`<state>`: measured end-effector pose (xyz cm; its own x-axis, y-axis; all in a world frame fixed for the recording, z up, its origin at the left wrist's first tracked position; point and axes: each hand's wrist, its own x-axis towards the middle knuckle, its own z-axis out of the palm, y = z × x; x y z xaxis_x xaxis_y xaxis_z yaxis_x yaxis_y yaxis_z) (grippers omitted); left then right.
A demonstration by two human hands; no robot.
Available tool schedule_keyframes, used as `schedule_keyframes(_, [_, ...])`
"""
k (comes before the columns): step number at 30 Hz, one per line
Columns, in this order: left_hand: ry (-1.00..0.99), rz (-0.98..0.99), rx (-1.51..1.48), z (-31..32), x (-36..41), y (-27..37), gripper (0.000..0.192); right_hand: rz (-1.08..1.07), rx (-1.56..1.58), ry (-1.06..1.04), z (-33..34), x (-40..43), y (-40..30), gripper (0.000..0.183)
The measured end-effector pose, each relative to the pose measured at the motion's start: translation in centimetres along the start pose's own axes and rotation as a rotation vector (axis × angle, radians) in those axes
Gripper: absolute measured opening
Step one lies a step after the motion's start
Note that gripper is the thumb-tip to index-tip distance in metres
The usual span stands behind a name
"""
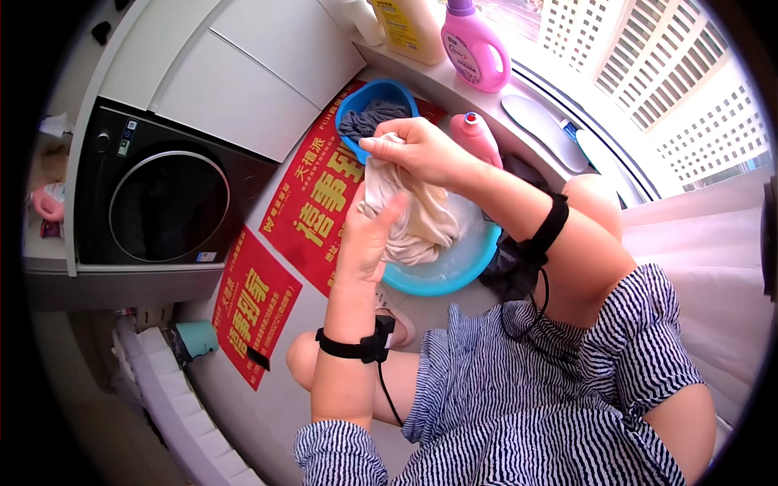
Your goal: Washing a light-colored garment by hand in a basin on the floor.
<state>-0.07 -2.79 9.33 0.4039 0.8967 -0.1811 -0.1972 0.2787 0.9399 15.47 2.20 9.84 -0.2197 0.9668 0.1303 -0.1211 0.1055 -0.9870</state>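
A wet cream-white garment or cloth (425, 225) hangs in folds over a round turquoise basin (437, 285) of cloudy, foamy water. My right hand (410, 149) pinches its upper end between thumb and bent fingers. Lower and to the left, my left hand (368, 237) grips the cloth's side, its thumb raised in front and its other fingers partly hidden. The cloth's lower folds reach down into the basin. Just beyond my right hand stands a blue basin (396, 91) with dark grey wet fabric (374, 118) inside.
Red printed mats (310, 200) bearing writing cover part of the floor. A pink bottle (477, 140) stands behind the turquoise basin. On the window sill are a pink detergent jug (474, 54), a yellowish bottle (413, 30) and insoles (544, 130). A black front-loading washing machine (170, 200) is at left.
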Motion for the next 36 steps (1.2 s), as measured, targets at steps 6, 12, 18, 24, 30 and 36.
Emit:
schedule_keyframes(6, [0.151,0.033,-0.026,-2.1,-0.5,0.5,0.048,0.016,0.315,-0.23,-1.2,-0.6,0.1,0.088])
schedule_keyframes(12, [-0.013,0.12,-0.716,-3.5,-1.4,4.1,0.052,-0.013,-0.473,-0.534,0.6,-3.1,8.4,0.113])
schedule_keyframes(18, [-0.052,0.301,-0.827,-5.4,-2.4,5.2,0.051,0.315,0.037,-0.261,2.8,-4.1,8.1,0.042])
schedule_keyframes(24, [0.338,0.235,-0.58,-8.4,0.8,-0.8,0.052,0.183,0.339,0.032,1.9,-3.5,5.4,0.054])
schedule_keyframes(30, [0.275,-0.078,-0.65,-7.3,2.2,-8.1,0.039,-0.33,-0.441,-0.161,5.5,-6.3,3.5,0.071])
schedule_keyframes(36, [0.367,-0.035,-0.512,-4.8,1.7,-4.7,0.023,-0.517,-0.841,-0.257,5.7,-7.1,2.9,0.048])
